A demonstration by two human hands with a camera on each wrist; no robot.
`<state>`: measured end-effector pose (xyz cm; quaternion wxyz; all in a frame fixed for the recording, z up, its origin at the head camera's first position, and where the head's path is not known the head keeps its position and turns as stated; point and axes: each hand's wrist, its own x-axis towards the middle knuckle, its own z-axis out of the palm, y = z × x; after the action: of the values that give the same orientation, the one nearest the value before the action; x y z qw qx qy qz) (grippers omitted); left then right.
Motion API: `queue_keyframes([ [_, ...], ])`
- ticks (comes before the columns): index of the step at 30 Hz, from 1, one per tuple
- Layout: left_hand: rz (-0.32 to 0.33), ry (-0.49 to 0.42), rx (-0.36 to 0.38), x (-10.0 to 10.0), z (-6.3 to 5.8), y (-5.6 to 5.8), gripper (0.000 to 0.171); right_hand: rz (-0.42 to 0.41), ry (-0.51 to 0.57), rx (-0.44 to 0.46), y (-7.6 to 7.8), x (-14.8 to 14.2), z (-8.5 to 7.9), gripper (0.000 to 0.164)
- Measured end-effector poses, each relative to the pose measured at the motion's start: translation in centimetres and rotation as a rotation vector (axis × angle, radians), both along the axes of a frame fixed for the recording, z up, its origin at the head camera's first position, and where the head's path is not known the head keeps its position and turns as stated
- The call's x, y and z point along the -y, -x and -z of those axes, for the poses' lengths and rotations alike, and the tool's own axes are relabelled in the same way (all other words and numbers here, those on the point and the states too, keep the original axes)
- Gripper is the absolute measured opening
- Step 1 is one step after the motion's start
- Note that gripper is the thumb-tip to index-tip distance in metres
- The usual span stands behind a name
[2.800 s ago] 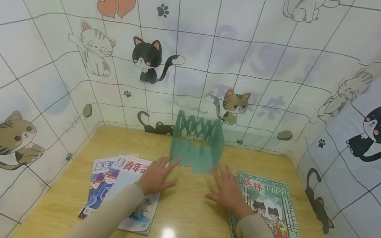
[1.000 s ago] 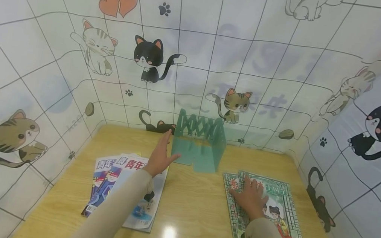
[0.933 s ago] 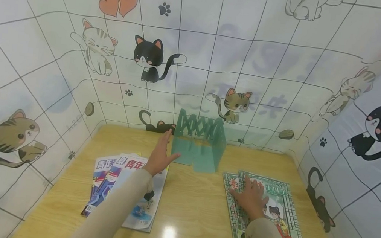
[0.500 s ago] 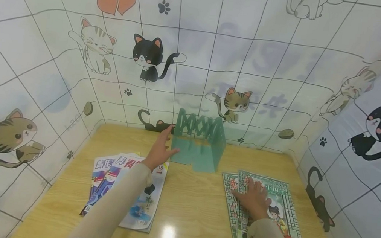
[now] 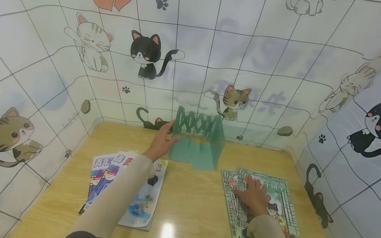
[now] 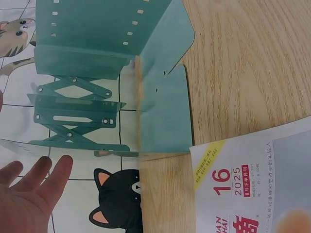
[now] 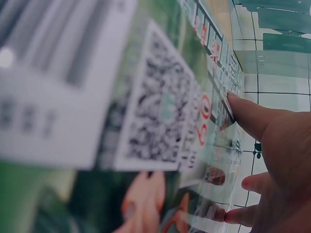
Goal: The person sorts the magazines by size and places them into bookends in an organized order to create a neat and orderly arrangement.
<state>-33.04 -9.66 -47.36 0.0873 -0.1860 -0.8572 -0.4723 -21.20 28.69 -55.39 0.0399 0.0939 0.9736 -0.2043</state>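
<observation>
A green folding bookend (image 5: 197, 134), with metal-looking panels and a criss-cross back, stands at the back of the table. My left hand (image 5: 159, 142) is at its left side, fingers straight and thumb apart. In the left wrist view those fingers (image 6: 56, 179) lie close to the side panel; whether they touch it I cannot tell. My right hand (image 5: 254, 196) rests with spread fingers on two overlapping green magazines (image 5: 288, 207). Its thumb (image 7: 245, 109) lies at the edge of the upper cover in the right wrist view. Under my left forearm lie several fanned magazines (image 5: 145, 202) with white and purple covers.
The wooden table (image 5: 186, 209) runs between the two magazine groups, with a bright reflection near its front. A cloth (image 5: 195, 66) printed with cats and grid lines hangs behind and at both sides.
My right hand has gone from beside the bookend onto the green magazines, and the lower one now sticks out to the left. My left hand has moved farther back, to the bookend's left side.
</observation>
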Motion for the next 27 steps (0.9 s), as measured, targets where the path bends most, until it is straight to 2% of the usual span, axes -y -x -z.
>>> queue_keyframes([
  [5,-0.019,0.038,-0.012,0.1,0.0,0.6,0.061,0.001,0.017,0.011,0.1,0.0,-0.2,0.094],
  [11,-0.035,0.055,-0.027,0.5,0.2,1.3,0.059,-0.021,0.027,0.047,0.6,0.0,0.0,0.089],
  [20,-0.01,0.087,-0.014,0.6,-0.2,1.1,0.058,-0.039,0.04,0.076,0.8,1.1,-0.7,0.088],
  [27,0.0,0.075,0.002,0.4,-0.4,1.0,0.056,-0.019,-0.02,0.055,0.5,1.7,0.2,0.087],
])
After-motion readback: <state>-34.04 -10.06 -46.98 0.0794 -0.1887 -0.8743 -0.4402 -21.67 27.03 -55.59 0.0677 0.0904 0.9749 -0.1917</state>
